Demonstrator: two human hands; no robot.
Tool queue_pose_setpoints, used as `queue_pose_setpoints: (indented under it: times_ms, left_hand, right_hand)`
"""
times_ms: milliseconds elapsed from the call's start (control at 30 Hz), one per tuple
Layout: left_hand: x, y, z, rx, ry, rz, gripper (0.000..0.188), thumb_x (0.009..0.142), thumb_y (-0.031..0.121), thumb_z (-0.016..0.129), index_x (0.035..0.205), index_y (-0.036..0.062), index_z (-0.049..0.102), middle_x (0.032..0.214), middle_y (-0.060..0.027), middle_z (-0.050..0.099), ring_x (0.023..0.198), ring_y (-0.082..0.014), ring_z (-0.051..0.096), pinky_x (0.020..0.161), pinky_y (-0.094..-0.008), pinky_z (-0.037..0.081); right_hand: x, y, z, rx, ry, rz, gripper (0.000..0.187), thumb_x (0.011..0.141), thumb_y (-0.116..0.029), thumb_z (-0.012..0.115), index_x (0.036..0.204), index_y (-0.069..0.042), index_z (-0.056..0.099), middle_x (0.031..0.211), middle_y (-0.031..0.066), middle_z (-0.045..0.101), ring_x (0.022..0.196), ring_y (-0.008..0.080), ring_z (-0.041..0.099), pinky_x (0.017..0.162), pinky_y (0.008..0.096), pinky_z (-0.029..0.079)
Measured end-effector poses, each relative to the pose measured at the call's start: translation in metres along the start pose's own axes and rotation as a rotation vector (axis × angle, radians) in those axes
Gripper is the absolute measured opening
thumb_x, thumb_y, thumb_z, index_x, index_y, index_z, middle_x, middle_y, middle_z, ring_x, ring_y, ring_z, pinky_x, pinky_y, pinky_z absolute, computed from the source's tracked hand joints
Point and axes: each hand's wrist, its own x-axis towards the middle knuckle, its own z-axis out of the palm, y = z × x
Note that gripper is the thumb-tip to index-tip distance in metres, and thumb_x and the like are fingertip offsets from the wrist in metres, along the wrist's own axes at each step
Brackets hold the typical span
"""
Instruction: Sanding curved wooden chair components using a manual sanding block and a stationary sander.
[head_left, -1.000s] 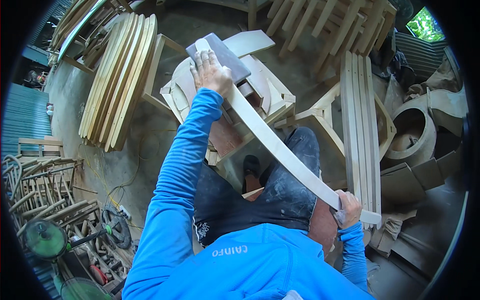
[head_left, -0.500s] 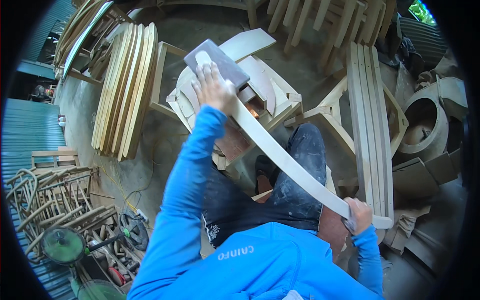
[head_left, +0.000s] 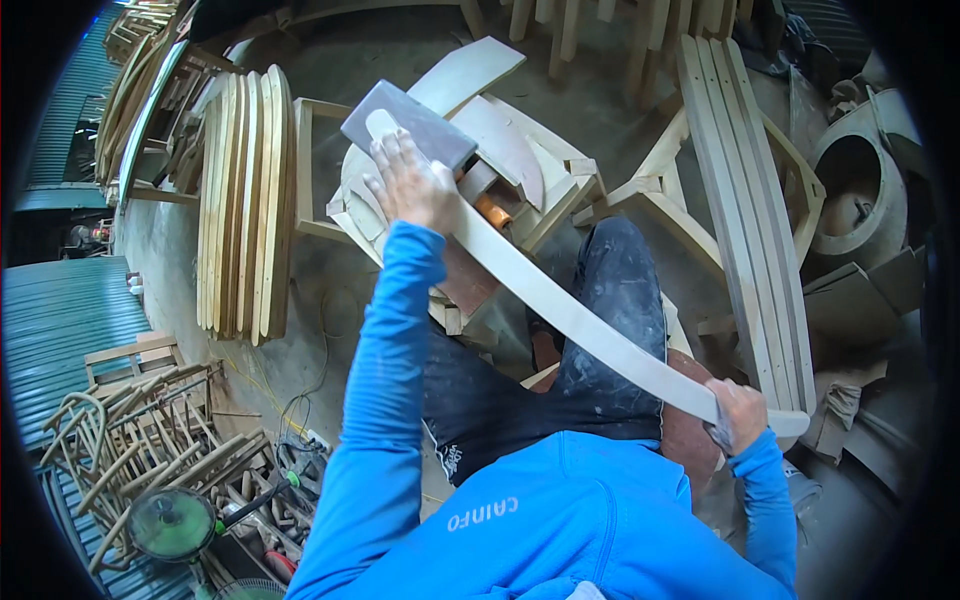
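The person in the blue shirt (head_left: 560, 530) is sitting low among many wooden parts and is holding a long curved slat (head_left: 580, 320) across the knees. The slat is running from the upper left, near the grey block (head_left: 410, 122), down to the lower right, and it is passing over the dark trousers (head_left: 600, 330). The left hand (head_left: 408, 185) is lying on the far end of the slat, fingers (head_left: 385, 150) spread a little and pressing on top, and its fingertips are touching the grey block. The right hand (head_left: 740, 412) is gripping the near end of the slat, the fingers closed around it together with a piece of grey cloth (head_left: 720, 435). Under the far end, a wooden frame (head_left: 520, 180) made of pale pieces is standing on the floor. To the left, a stack of curved boards (head_left: 245, 200) is leaning on edge. To the right, several long straight slats (head_left: 745, 200) are lying side by side, and beyond them a round drum (head_left: 860, 180) is standing. In the lower left, a heap of bent chair parts (head_left: 130, 440) is lying beside a green round tool (head_left: 172, 522).
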Motion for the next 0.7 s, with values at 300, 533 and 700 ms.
queue_pose_setpoints:
  times_ms: [300,533,700]
  left_hand:
    - [0.072,-0.026,-0.011,0.029,0.027,0.035,0.077,0.093,0.031,0.046,0.161,-0.0002,0.028,0.170,-0.0190,0.023,0.159,-0.0393,0.015,0.126,-0.0618,0.008]
    - [0.158,-0.081,-0.008,0.024,0.095,0.038,0.075,0.092,0.031,0.046,0.159,0.0010,0.033,0.168,-0.0187,0.028,0.158,-0.0374,0.018,0.127,-0.0614,0.011]
    - [0.225,-0.108,-0.003,0.000,0.130,0.057,0.072,0.096,0.033,0.045,0.161,0.0063,0.033,0.170,-0.0128,0.027,0.159,-0.0336,0.018,0.126,-0.0630,0.011]
  right_hand:
    - [0.074,-0.022,-0.013,0.056,-0.007,-0.285,0.077,0.074,-0.020,0.087,0.144,-0.024,0.056,0.087,0.0106,0.058,0.067,0.0306,0.060,0.061,0.0431,0.052]
    - [0.147,-0.058,-0.014,-0.051,-0.137,-0.217,0.088,0.074,-0.020,0.086,0.153,-0.035,0.050,0.085,0.0106,0.054,0.067,0.0304,0.061,0.060,0.0421,0.052]
    - [0.198,-0.093,-0.008,-0.027,-0.080,-0.194,0.086,0.076,-0.020,0.084,0.153,-0.034,0.049,0.084,0.0104,0.053,0.064,0.0298,0.063,0.056,0.0419,0.052]
